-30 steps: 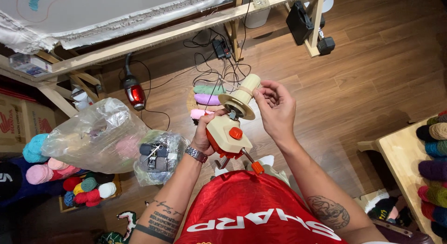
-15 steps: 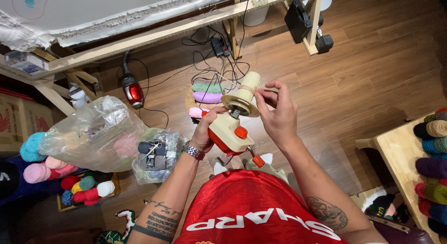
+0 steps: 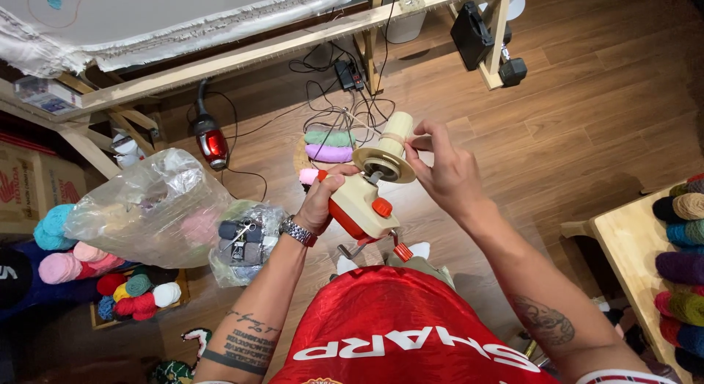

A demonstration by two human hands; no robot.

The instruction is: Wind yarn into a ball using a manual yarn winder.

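Yarn winder [image 3: 364,200]: cream body w/ orange-red knob & trim, held up in front of person's chest, above the wood floor [image 3: 587,120]. Tilted, cone end pointing away from person.
Cone [image 3: 396,131]: cream spindle on a round tan disc at winder's top; a thin band of pale yarn round its middle.
Left hand [image 3: 323,200]: closed round the winder's left side, near its crank; steel wristwatch [image 3: 297,230] on wrist.
Right hand [image 3: 444,171]: thumb & forefinger pinched together at right of cone, just touching it; looks to nip a fine pale strand, too thin to be sure. Other fingers loosely curled.
Just beyond winder: green, purple & pink yarn skeins [image 3: 330,145] on floor, amid tangle of black cables [image 3: 345,83].
Left of person: clear plastic bag [image 3: 150,208] w/ pale yarn inside; smaller bag w/ dark skeins & scissors [image 3: 238,237] beside it.
Far left: pile of coloured yarn balls [image 3: 110,274] (teal, pink, red, white).
Right edge: wooden table [image 3: 623,237] carrying dark & mustard yarn.
Top: wooden frame [image 3: 242,54] w/ white cloth stretched over; red handheld device [image 3: 213,142] on floor below it.
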